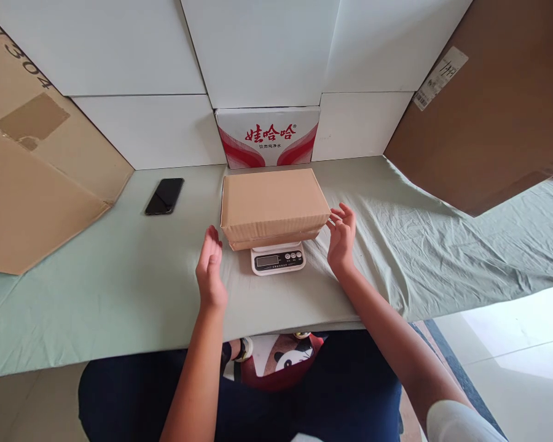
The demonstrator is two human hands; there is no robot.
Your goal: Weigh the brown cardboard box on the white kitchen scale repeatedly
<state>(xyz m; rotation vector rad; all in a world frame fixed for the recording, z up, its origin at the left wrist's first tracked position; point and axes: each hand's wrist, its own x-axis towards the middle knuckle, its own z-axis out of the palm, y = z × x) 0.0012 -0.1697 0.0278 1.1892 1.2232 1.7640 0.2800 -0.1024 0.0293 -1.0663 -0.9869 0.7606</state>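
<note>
A closed brown cardboard box (274,199) rests on top of a small white kitchen scale (279,260); the box hides most of the weighing plate. The scale's dark display and its buttons face me, and I can read no number on it. My left hand (211,270) is upright just off the box's left side, fingers stretched out, holding nothing. At the box's right front corner is my right hand (342,236), its fingers apart and loosely bent. Its fingertips are very close to the corner; whether they touch it I cannot tell.
A black phone (164,196) lies to the left on the green tablecloth (120,282). Behind the scale stands a white and red carton (268,138) against white panels (262,49). Large cardboard sheets (41,184) flank the left, with another brown cardboard piece (483,116) at the right.
</note>
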